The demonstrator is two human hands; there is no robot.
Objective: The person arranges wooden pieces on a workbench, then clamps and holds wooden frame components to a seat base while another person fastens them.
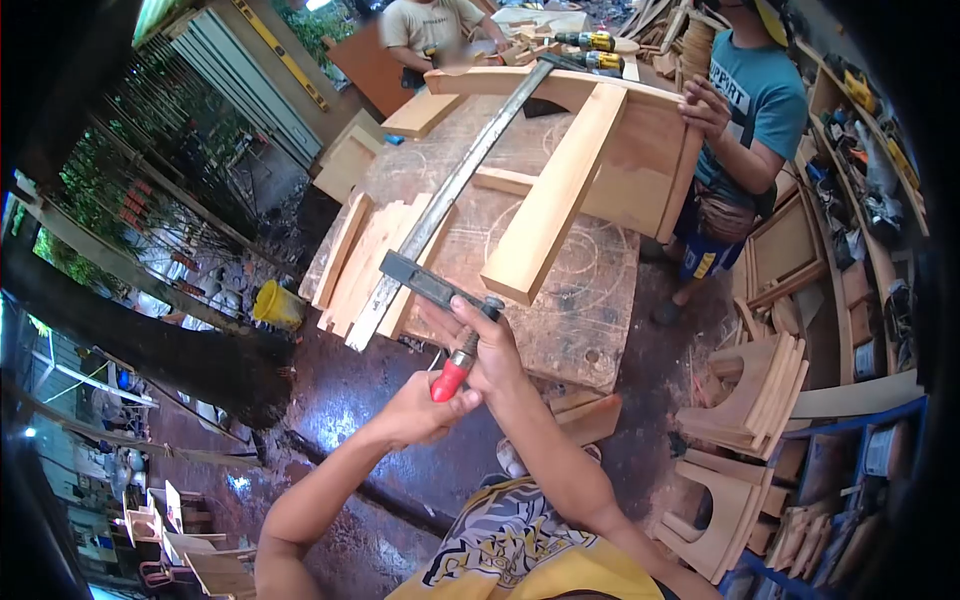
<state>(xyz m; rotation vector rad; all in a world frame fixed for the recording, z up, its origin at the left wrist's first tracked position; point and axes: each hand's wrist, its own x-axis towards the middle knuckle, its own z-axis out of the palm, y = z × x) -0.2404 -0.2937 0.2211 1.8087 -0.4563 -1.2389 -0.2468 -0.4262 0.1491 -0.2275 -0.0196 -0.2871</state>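
A long metal bar clamp (482, 158) slants across the workbench, its far end at the curved rail of a wooden frame (640, 150). My left hand (415, 410) is closed around the clamp's red screw handle (450, 378). Just beyond it, my right hand (492, 352) grips the clamp by its screw and the end of the black sliding jaw (425, 282); some of its fingers are hidden behind the screw. To the right of the bar, a thick wooden beam (560, 195) juts from the frame toward me, apart from the jaw.
Loose boards (375, 250) lie on the worn workbench (585, 335). At right, a co-worker in a teal shirt (765, 100) has a hand on the frame; another person (430, 30) stands behind. Cut wooden panels (750, 390) are stacked at right, a yellow bucket (278, 303) at left.
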